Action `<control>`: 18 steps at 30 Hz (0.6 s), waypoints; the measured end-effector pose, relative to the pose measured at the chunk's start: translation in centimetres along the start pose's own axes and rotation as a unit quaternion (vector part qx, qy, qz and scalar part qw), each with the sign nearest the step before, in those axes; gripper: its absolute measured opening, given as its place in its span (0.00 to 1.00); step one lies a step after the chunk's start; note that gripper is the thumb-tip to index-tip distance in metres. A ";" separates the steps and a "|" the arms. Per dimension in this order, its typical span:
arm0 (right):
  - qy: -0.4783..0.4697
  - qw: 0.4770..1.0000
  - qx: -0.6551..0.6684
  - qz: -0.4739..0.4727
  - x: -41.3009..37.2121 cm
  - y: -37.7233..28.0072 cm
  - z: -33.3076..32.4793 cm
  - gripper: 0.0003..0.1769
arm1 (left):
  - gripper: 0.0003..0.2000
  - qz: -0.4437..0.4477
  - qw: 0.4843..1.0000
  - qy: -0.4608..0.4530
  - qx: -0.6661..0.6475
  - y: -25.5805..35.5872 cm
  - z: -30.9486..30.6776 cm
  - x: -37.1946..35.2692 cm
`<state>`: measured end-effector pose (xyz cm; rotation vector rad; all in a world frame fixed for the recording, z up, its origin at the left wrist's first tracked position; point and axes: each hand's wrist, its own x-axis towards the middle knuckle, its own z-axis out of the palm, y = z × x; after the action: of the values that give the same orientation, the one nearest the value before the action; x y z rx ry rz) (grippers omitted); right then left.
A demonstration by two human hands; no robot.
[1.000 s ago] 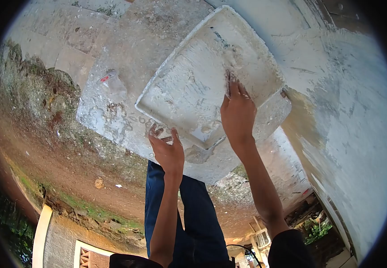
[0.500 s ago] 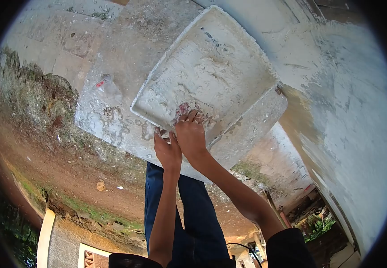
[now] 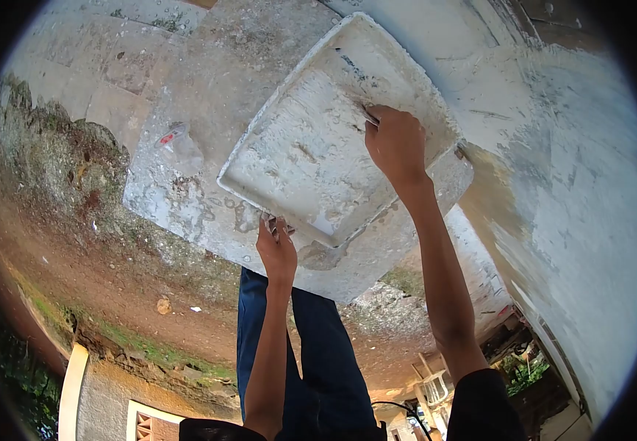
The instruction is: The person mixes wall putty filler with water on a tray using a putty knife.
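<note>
A shallow, white-crusted tray (image 3: 262,207) holds a wet, pale plaster-like paste (image 3: 296,121) spread unevenly over its bottom. My right hand (image 3: 398,143) is closed over the right side of the tray. A thin, dark-edged flat piece (image 3: 370,115) pokes out from its fingertips, pressed close to the paste; most of it is hidden by the hand. At the near rim, my left hand (image 3: 277,246) has its fingers curled against the tray's edge. A scraped patch shows the tray's bottom near its closest corner.
Under the tray lies a stained grey board (image 3: 186,191), with a crumpled clear plastic scrap (image 3: 181,143) on its left part. A pale smeared wall (image 3: 575,154) rises on the right. Mossy, dirt-covered ground (image 3: 112,257) lies to the left. My legs in blue trousers (image 3: 326,345) are below the board.
My right hand has moved from the near edge beside my left hand up and right across the tray. The paste near the close corner is now scraped thinner. My left hand stays at the rim.
</note>
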<state>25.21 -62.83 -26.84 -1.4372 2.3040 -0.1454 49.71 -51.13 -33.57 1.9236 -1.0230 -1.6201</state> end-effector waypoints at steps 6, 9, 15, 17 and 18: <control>-0.019 0.995 -0.063 -0.077 -1.6 -0.7 0.6 0.10 | 0.16 0.001 0.997 -0.033 -0.072 -0.2 -0.5 0.4; -0.066 0.988 -0.116 -0.079 -4.2 -2.8 2.5 0.06 | 0.16 -0.013 0.995 -0.036 -0.093 0.1 -0.6 0.3; -0.126 0.984 -0.111 -0.055 -7.6 -3.6 4.7 0.07 | 0.15 -0.039 0.994 -0.030 -0.102 -0.1 -0.8 0.5; -0.133 0.984 -0.110 -0.051 -8.5 -3.2 4.9 0.07 | 0.15 -0.026 0.991 -0.046 -0.123 0.0 -0.8 0.6; -0.140 0.984 -0.104 -0.049 -8.8 -3.2 5.0 0.06 | 0.15 -0.027 0.991 -0.047 -0.124 -0.1 -0.8 0.6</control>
<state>33.18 -55.96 -27.81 -1.5597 2.0682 0.2611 50.49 -51.60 -33.85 1.7388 -0.7677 -1.7895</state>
